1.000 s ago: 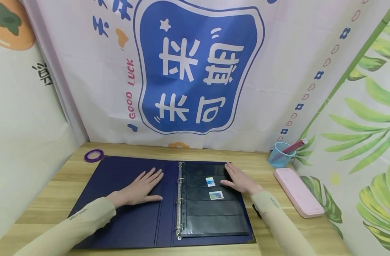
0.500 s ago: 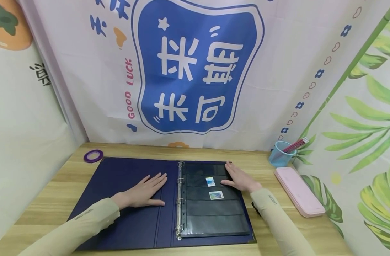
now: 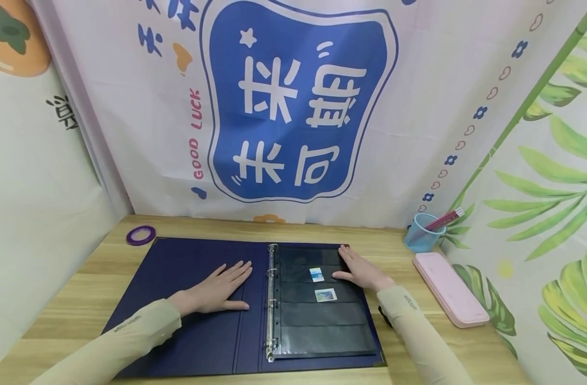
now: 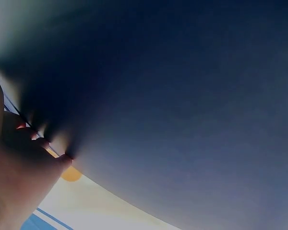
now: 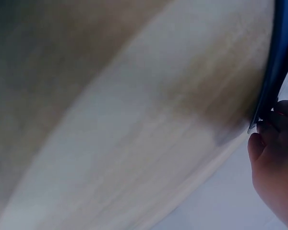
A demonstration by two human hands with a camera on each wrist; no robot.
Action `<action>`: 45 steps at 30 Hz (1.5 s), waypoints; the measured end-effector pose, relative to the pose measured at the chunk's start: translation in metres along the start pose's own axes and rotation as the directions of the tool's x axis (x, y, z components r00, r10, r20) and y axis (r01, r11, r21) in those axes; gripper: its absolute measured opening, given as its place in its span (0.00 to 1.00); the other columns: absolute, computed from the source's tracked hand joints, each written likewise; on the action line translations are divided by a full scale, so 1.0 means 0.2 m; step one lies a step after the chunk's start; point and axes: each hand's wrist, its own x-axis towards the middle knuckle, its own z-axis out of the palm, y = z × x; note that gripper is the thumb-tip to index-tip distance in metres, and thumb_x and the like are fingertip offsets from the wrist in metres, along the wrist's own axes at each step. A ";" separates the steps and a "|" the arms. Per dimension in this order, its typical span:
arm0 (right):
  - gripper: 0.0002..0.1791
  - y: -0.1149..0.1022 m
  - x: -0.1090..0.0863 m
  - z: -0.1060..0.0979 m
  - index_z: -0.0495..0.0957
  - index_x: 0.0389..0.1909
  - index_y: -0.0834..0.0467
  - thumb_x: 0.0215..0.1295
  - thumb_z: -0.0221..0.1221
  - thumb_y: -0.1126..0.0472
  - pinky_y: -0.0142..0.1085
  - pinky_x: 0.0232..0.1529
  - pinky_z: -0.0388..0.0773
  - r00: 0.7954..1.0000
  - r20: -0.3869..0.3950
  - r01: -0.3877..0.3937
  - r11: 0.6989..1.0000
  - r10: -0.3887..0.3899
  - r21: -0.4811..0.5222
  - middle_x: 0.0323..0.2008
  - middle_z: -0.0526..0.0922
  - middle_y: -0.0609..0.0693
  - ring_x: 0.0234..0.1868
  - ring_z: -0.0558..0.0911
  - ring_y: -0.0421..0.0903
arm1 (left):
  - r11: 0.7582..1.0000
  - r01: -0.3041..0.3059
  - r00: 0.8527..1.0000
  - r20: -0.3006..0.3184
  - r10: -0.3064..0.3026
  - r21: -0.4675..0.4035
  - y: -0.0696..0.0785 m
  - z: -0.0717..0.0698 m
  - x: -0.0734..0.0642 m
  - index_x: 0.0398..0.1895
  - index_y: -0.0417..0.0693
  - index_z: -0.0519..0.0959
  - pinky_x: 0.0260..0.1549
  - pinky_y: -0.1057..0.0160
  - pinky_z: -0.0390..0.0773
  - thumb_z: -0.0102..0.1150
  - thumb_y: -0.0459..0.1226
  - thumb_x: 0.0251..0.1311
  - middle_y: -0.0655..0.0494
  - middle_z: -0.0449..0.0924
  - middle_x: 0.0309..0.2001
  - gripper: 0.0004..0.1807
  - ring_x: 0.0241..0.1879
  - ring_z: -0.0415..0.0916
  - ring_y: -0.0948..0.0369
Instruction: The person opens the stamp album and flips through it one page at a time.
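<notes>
A dark blue ring binder (image 3: 197, 342) lies spread flat on the desk, its metal rings (image 3: 271, 303) running down the middle. On its right side is a black pocket page (image 3: 322, 339) with two small stamps, a blue and white stamp (image 3: 317, 275) above a greenish stamp (image 3: 326, 294). My left hand (image 3: 213, 291) rests on the left cover, fingers straight and thumb pointing to the rings. My right hand (image 3: 363, 269) lies with straight fingers over the upper right edge of the page and binder. In the right wrist view, the fingers (image 5: 273, 139) meet the binder's edge (image 5: 278, 52).
A purple tape roll (image 3: 141, 235) lies by the binder's far left corner. At the back right stands a blue mesh cup (image 3: 420, 238) of pencils, with a pink case (image 3: 449, 291) in front of it. A printed cloth (image 3: 298, 107) hangs behind the wooden desk (image 3: 62, 299).
My left hand has slid slightly to the right on the cover, toward the rings. My right hand and the stamps stay in place.
</notes>
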 end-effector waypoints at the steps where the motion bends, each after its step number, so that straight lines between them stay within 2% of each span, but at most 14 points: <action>1: 0.48 0.00 0.00 0.00 0.48 0.78 0.64 0.71 0.54 0.39 0.56 0.77 0.53 1.000 -0.005 0.001 1.000 -0.001 0.006 0.79 0.47 0.63 0.80 0.50 0.61 | 1.000 0.001 1.000 -0.002 -0.001 -0.003 0.00 0.00 0.00 0.78 0.40 0.54 0.71 0.32 0.49 0.51 0.64 0.65 0.42 0.49 0.79 0.50 0.79 0.47 0.42; 10: 0.48 0.00 0.00 0.01 0.50 0.77 0.64 0.69 0.55 0.38 0.56 0.76 0.55 0.999 -0.036 -0.002 1.000 0.002 0.026 0.78 0.51 0.63 0.79 0.53 0.61 | 1.000 0.007 1.000 -0.008 -0.007 -0.002 0.00 0.00 0.00 0.77 0.40 0.54 0.71 0.32 0.49 0.51 0.63 0.65 0.42 0.49 0.79 0.49 0.78 0.47 0.42; 23: 0.47 -0.06 -0.02 -0.04 0.60 0.72 0.67 0.62 0.66 0.43 0.59 0.69 0.65 0.986 -0.165 -0.020 0.994 0.038 0.107 0.70 0.67 0.68 0.71 0.67 0.66 | 1.000 0.003 1.000 -0.007 -0.003 0.002 0.00 0.00 0.00 0.77 0.40 0.54 0.71 0.31 0.50 0.52 0.63 0.65 0.41 0.50 0.79 0.49 0.78 0.47 0.42; 25: 0.47 -0.08 -0.03 -0.06 0.60 0.72 0.69 0.62 0.67 0.45 0.59 0.70 0.64 0.985 -0.167 -0.029 0.990 0.052 0.139 0.70 0.66 0.69 0.71 0.66 0.67 | 1.000 0.001 1.000 -0.007 -0.001 0.001 0.00 0.01 0.00 0.77 0.40 0.54 0.71 0.31 0.50 0.51 0.63 0.65 0.41 0.49 0.79 0.49 0.78 0.47 0.42; 29: 0.48 -0.11 -0.03 -0.08 0.54 0.74 0.70 0.63 0.66 0.51 0.60 0.73 0.59 0.984 -0.164 -0.042 0.982 0.073 0.182 0.75 0.55 0.71 0.75 0.57 0.68 | 1.000 0.001 1.000 -0.005 -0.001 0.000 -0.01 0.01 0.00 0.77 0.40 0.54 0.71 0.32 0.50 0.51 0.64 0.65 0.42 0.49 0.79 0.49 0.78 0.47 0.42; 32: 0.48 -0.13 -0.05 -0.09 0.50 0.75 0.71 0.64 0.66 0.56 0.61 0.73 0.56 0.978 -0.193 -0.044 0.983 0.079 0.181 0.76 0.48 0.72 0.76 0.52 0.69 | 1.000 0.003 1.000 -0.006 -0.003 -0.002 0.00 0.01 0.00 0.77 0.40 0.54 0.71 0.32 0.49 0.51 0.64 0.64 0.42 0.49 0.79 0.50 0.78 0.47 0.42; 34: 0.48 -0.14 -0.06 -0.09 0.50 0.74 0.73 0.63 0.66 0.59 0.61 0.73 0.56 0.970 -0.227 -0.047 0.982 0.088 0.182 0.75 0.50 0.74 0.76 0.53 0.70 | 1.000 0.006 1.000 -0.006 -0.006 -0.001 0.00 0.01 0.00 0.77 0.40 0.54 0.71 0.32 0.50 0.51 0.65 0.64 0.42 0.49 0.79 0.50 0.78 0.47 0.42; 36: 0.46 -0.15 -0.08 -0.09 0.51 0.72 0.76 0.62 0.66 0.61 0.61 0.71 0.60 0.961 -0.253 -0.066 0.979 0.115 0.195 0.71 0.57 0.76 0.73 0.60 0.72 | 1.000 0.009 1.000 -0.006 -0.009 0.000 0.00 0.01 0.00 0.77 0.40 0.54 0.71 0.32 0.50 0.51 0.65 0.64 0.42 0.49 0.79 0.50 0.78 0.47 0.42; 38: 0.43 -0.15 -0.11 -0.10 0.53 0.70 0.78 0.63 0.65 0.63 0.59 0.65 0.69 0.955 -0.248 -0.099 0.966 0.159 0.239 0.65 0.66 0.78 0.65 0.71 0.71 | 1.000 0.014 1.000 -0.006 -0.014 0.005 0.00 0.01 0.00 0.77 0.40 0.55 0.71 0.32 0.50 0.51 0.65 0.64 0.42 0.49 0.79 0.50 0.78 0.47 0.42; 40: 0.39 -0.16 -0.15 -0.12 0.57 0.67 0.79 0.64 0.63 0.63 0.54 0.56 0.79 0.954 -0.198 -0.155 0.938 0.223 0.311 0.57 0.75 0.76 0.53 0.82 0.67 | 1.000 0.016 1.000 -0.007 -0.015 0.009 0.00 0.01 0.01 0.77 0.40 0.55 0.71 0.32 0.50 0.51 0.65 0.64 0.42 0.50 0.79 0.50 0.78 0.47 0.42; 43: 0.32 -0.16 -0.21 -0.15 0.62 0.63 0.80 0.67 0.60 0.63 0.46 0.42 0.85 0.953 -0.071 -0.233 0.861 0.295 0.452 0.50 0.81 0.74 0.35 0.87 0.54 | 1.000 0.018 1.000 -0.006 -0.018 0.005 0.00 0.01 0.00 0.77 0.40 0.55 0.71 0.32 0.50 0.51 0.65 0.64 0.42 0.50 0.79 0.50 0.78 0.47 0.42; 45: 0.27 -0.15 -0.24 -0.17 0.66 0.59 0.80 0.68 0.59 0.64 0.41 0.38 0.86 0.952 0.016 -0.268 0.804 0.307 0.530 0.46 0.83 0.71 0.30 0.85 0.45 | 1.000 0.019 1.000 -0.004 -0.019 0.002 0.00 0.01 0.00 0.77 0.39 0.55 0.71 0.32 0.50 0.51 0.65 0.64 0.42 0.50 0.79 0.51 0.79 0.47 0.42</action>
